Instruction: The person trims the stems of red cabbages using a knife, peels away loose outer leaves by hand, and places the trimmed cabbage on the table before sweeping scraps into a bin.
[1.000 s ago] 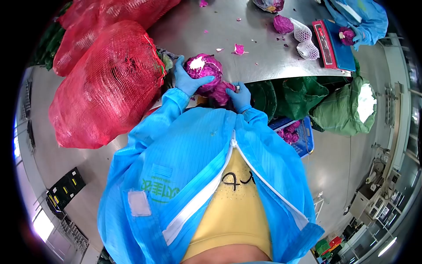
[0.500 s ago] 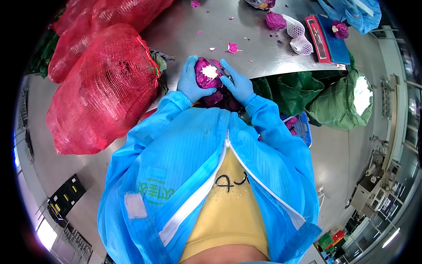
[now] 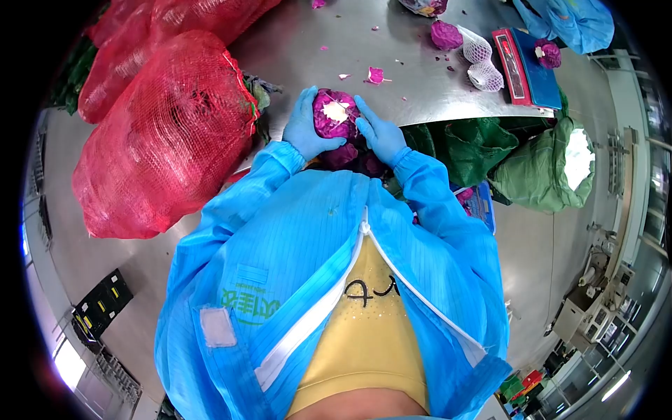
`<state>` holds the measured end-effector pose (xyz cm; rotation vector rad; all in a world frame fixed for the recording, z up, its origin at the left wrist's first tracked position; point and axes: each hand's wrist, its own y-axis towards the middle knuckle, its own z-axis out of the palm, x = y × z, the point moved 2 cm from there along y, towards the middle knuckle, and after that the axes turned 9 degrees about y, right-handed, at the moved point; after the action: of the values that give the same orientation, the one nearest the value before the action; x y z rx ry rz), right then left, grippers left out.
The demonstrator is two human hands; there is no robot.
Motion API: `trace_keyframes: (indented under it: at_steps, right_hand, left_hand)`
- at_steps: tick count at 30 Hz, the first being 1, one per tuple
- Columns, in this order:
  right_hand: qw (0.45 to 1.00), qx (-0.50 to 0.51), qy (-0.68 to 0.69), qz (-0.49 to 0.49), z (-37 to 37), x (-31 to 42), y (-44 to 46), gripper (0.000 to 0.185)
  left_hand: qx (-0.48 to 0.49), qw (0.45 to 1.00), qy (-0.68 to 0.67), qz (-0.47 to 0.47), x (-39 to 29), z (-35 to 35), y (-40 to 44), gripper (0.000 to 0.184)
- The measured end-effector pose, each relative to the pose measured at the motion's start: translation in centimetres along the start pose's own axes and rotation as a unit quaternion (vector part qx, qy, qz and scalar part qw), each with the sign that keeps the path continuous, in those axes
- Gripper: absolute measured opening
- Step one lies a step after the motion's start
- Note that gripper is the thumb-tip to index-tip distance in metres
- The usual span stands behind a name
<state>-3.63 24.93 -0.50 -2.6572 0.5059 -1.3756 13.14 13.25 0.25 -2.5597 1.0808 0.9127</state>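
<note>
- One purple cabbage (image 3: pixel 334 112) in the grasp: holds it up by the near edge of the metal table (image 3: pixel 301 56), pale ragged core facing the camera; reads clock directions from this cabbage, with twelve at the top of the view.
- Clasps it with the left hand (image 3: pixel 306 129) from about eight o'clock, fingers up along the flank, thumb reaching across at six.
- Presses the right hand (image 3: pixel 380 133) against it from between three and four, fingers along the upper flank; cannot tell of anything else inside that palm.
- Shows more purple leaves (image 3: pixel 339 157) just below, at six, partly hidden by the left thumb.
- Wears blue gloves and a blue jacket (image 3: pixel 280 224), unzipped over a yellow shirt (image 3: pixel 378 322).
- Has a bulging red net sack (image 3: pixel 164 140) at nine, more red net sacks (image 3: pixel 182 28) toward ten.
- Faces scattered leaf scraps, including a bright purple scrap (image 3: pixel 376 75) near half past one.
- Has, around two, a second purple cabbage (image 3: pixel 446 35) just beside a white net sleeve (image 3: pixel 483 75); farther out, a red-and-blue device (image 3: pixel 537 77) bearing a third purple cabbage (image 3: pixel 548 54).
- Shows another person's blue sleeve (image 3: pixel 581 28) just past two.
- Has a dark green sack (image 3: pixel 479 150) and paler green sack (image 3: pixel 539 175) around half past three, a blue crate (image 3: pixel 484 199) at four.
</note>
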Motion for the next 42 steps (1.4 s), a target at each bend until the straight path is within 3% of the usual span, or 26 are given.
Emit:
trace_keyframes:
  at_steps: [8, 21, 36, 38, 42]
  right_hand:
    - [0.991, -0.036, -0.111, 0.064, -0.2, 2.3, 0.5, 0.054]
    - [0.989, -0.052, -0.115, 0.079, -0.5, 2.7, 1.6, 0.052]
    - [0.984, -0.121, -0.024, 0.126, 0.9, 2.0, 0.9, 0.048]
    - [0.981, -0.136, 0.07, 0.117, 1.3, 1.2, 0.9, 0.048]
    - [0.972, -0.124, 0.133, 0.147, 1.3, 0.8, 1.0, 0.047]
  left_hand:
    - [0.006, 0.999, 0.025, -0.028, -0.9, -0.4, 0.3, 0.115]
    - [0.015, 0.997, 0.053, -0.059, -0.9, -0.3, 0.5, 0.115]
    - [-0.008, 0.993, 0.079, -0.087, -2.2, -0.1, 0.3, 0.111]
    - [-0.014, 0.994, 0.078, -0.08, -2.3, -0.2, 0.2, 0.111]
    - [-0.002, 0.991, 0.088, -0.104, -3.3, -0.2, 0.3, 0.111]
